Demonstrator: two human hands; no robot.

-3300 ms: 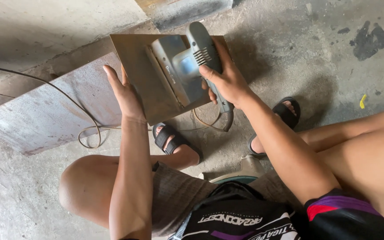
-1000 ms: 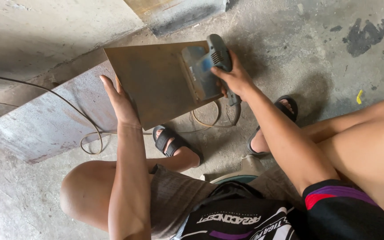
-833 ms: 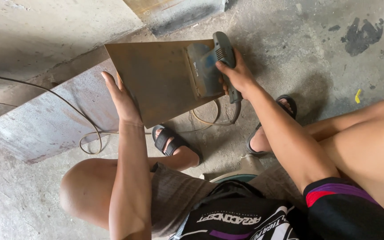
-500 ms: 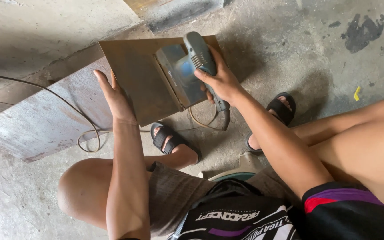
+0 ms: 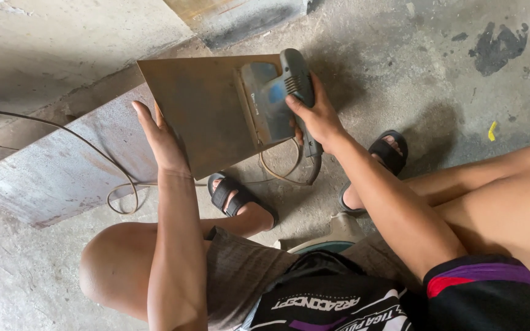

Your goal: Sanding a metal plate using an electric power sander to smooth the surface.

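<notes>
A rusty brown metal sheet [image 5: 207, 110] is held tilted above the concrete floor. My left hand [image 5: 162, 138] grips its left edge, fingers stretched up along it. My right hand [image 5: 315, 113] is wrapped around the grey handle of a blue and grey electric sander [image 5: 274, 98]. The sander's flat pad rests on the right part of the sheet. Its cord [image 5: 280, 171] loops down below the sheet toward the floor.
A large grey metal plate [image 5: 56, 171] lies on the floor at the left, under a thin cable [image 5: 118, 184]. My feet in black sandals [image 5: 234, 196] rest below the sheet. A slab edge [image 5: 240, 18] lies at the top. A yellow scrap [image 5: 492, 130] is at the right.
The sander slid from the sheet's right edge leftward onto the sheet, then held there. My left hand stayed on the left edge.
</notes>
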